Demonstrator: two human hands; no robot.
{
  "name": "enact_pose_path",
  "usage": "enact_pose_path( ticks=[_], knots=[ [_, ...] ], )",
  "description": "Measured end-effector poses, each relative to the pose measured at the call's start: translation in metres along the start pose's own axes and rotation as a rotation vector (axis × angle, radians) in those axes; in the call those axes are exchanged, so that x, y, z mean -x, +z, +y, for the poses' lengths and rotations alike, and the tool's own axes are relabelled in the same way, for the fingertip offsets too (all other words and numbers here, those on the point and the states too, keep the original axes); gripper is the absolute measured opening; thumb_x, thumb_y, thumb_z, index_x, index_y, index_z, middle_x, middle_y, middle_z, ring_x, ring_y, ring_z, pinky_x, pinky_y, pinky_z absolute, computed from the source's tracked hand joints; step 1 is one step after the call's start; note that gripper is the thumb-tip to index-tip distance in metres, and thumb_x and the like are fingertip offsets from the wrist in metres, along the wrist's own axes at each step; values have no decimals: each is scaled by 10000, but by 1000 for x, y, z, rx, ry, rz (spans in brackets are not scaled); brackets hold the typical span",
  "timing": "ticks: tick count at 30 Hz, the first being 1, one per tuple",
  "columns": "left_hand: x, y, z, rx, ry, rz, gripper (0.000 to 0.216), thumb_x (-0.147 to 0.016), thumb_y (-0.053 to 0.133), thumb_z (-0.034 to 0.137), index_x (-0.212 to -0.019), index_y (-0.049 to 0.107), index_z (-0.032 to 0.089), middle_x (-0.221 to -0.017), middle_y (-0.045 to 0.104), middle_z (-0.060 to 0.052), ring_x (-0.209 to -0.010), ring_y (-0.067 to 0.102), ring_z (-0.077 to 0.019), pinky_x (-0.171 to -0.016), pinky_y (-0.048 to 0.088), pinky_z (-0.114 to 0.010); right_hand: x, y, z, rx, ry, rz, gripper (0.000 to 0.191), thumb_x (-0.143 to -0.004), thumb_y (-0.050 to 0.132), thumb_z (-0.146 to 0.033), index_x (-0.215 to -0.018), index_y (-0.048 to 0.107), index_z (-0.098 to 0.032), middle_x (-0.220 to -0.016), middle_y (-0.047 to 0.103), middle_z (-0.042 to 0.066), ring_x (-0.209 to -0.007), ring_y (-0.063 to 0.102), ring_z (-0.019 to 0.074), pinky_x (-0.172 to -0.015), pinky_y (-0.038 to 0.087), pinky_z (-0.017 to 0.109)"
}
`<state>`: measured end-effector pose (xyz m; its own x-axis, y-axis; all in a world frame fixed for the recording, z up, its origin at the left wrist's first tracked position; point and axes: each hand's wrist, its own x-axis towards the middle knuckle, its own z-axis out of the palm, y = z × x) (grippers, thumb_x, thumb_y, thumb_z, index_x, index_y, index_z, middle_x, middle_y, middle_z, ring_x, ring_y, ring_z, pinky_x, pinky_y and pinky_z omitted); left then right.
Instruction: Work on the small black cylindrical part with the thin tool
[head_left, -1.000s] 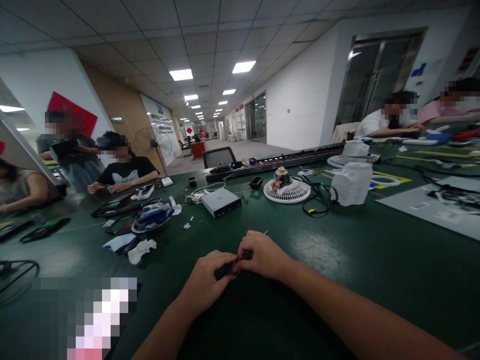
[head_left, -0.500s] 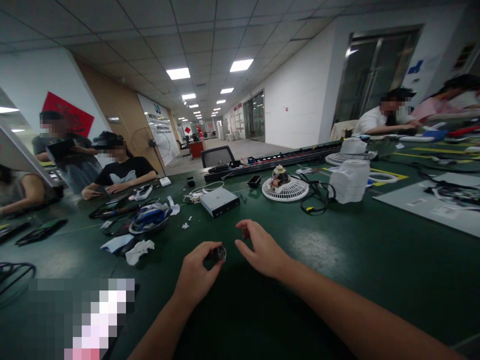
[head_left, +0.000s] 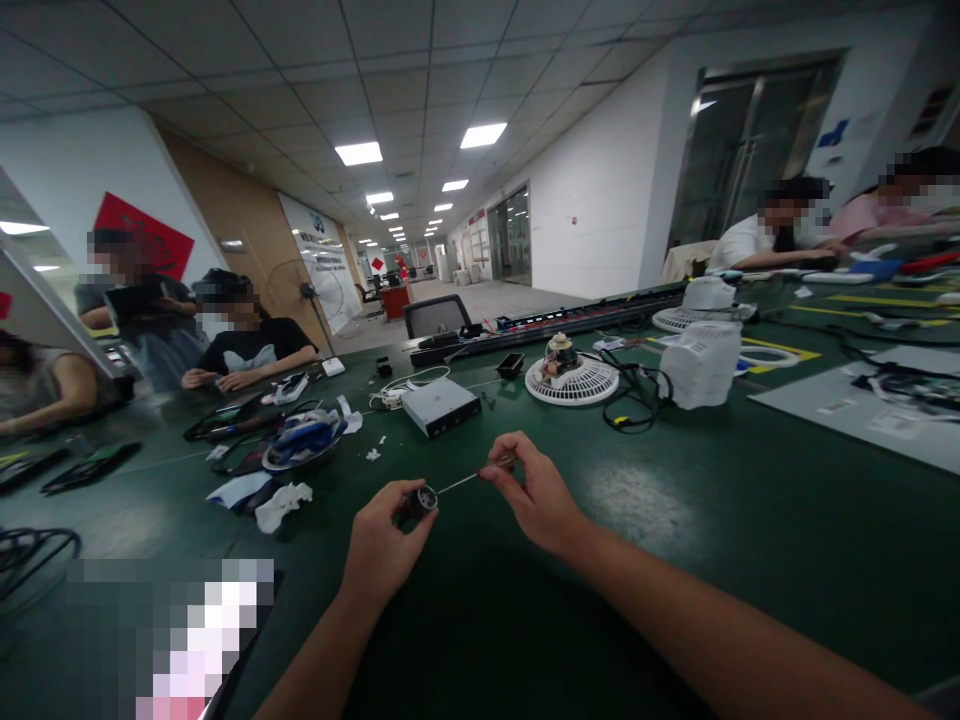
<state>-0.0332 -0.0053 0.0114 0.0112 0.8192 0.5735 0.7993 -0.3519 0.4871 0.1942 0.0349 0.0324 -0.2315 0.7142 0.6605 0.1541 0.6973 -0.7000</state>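
My left hand is closed around a small dark cylindrical part, held just above the green table. My right hand pinches a thin screwdriver by its handle. The tool's metal tip points left into the open end of the cylinder. Both hands hover near the middle of the table's near side.
A grey box, a white fan grille with a motor and a white housing with black cables lie further back. Blue-white clutter and crumpled tissue lie at left. Other people sit along both far sides.
One second ago both hands were together on the part. The right hand then came away open, and now it holds a thin screwdriver aimed at the cylinder in my left hand.
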Motion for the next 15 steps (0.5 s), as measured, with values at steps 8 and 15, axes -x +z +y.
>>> enact_pose_path(
  ticks=[8, 15],
  knots=[
    [1, 2, 3, 46, 85, -15, 268, -778, 712, 203, -1044, 676, 221, -941, 731, -22, -809, 705, -194, -747, 581, -335, 3, 2, 1, 108, -42, -147, 35, -963, 563, -231, -970, 586, -205, -927, 605, 35, -864, 589, 177, -790, 473, 321],
    [2, 4, 4, 62, 84, -32, 265, -771, 706, 162, -1028, 679, 225, -946, 730, -17, -827, 701, -191, -756, 576, -327, 3, 0, 0, 96, -11, -176, 42, -971, 544, -212, -951, 579, -200, -901, 612, 27, -833, 588, 169, -768, 463, 308]
  ],
)
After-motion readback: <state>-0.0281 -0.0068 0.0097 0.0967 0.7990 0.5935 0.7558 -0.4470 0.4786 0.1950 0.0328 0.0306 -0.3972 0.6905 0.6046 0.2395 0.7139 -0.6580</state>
